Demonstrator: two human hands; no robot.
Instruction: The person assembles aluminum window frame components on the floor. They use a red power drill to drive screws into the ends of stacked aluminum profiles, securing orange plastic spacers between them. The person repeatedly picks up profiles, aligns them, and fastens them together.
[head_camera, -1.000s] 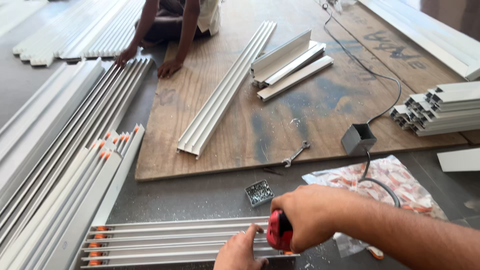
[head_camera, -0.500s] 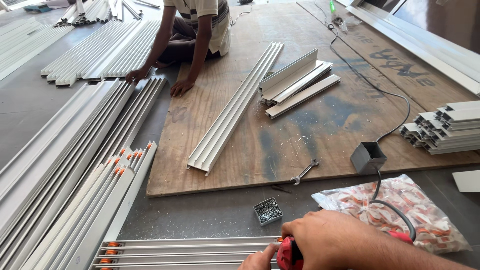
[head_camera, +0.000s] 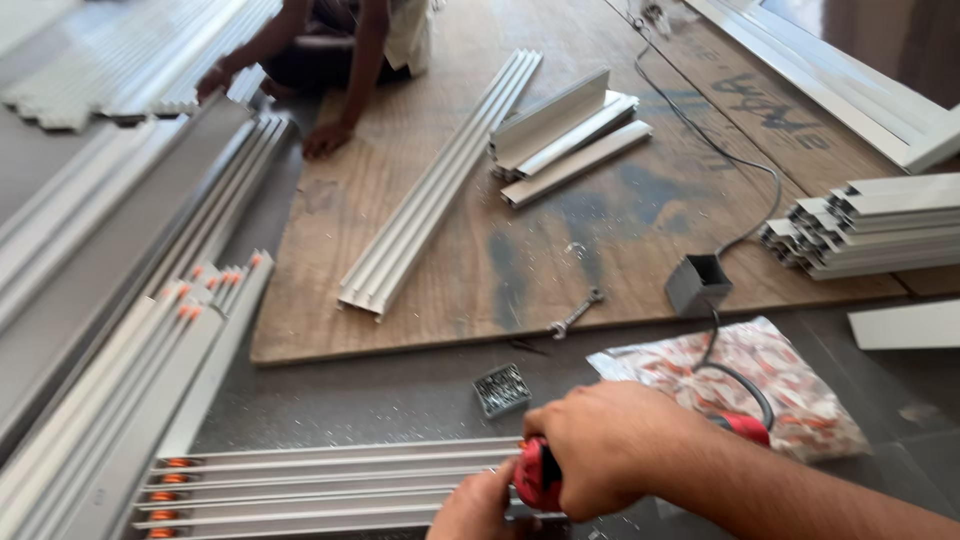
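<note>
Head view, taking the plywood board (head_camera: 600, 250) as the landmark. On the floor along the board's left edge lie long runs of aluminium track sections (head_camera: 130, 330), some fitted with small orange inserts. On the board itself rest one long multi-channel profile (head_camera: 440, 190) and, further in, a short stack of cut profiles (head_camera: 565, 135); a second stack of cut ends (head_camera: 870, 230) sits at its right edge. At the far left corner of the board a co-worker's hand (head_camera: 325, 140) presses on the wood.

Just off the near edge of the board lies the grooved track profile (head_camera: 330, 485) being worked, flat on the floor. It appears rigid, light for its length, smooth and probably slippery; cut ends are likely sharp. It is best held on the flat outer flanges, near the working point.

The right hand (head_camera: 610, 455) is clenched around a red power tool (head_camera: 540, 475), whose cable runs back to a grey socket box (head_camera: 697, 285) on the board's near edge. The left hand (head_camera: 480, 505) rests on the profile by the tool; its grip cannot be determined.

Between board and profile: a patterned bag (head_camera: 800, 390), a small box of screws (head_camera: 500, 390), and a spanner (head_camera: 575, 313) on the board's near edge.
</note>
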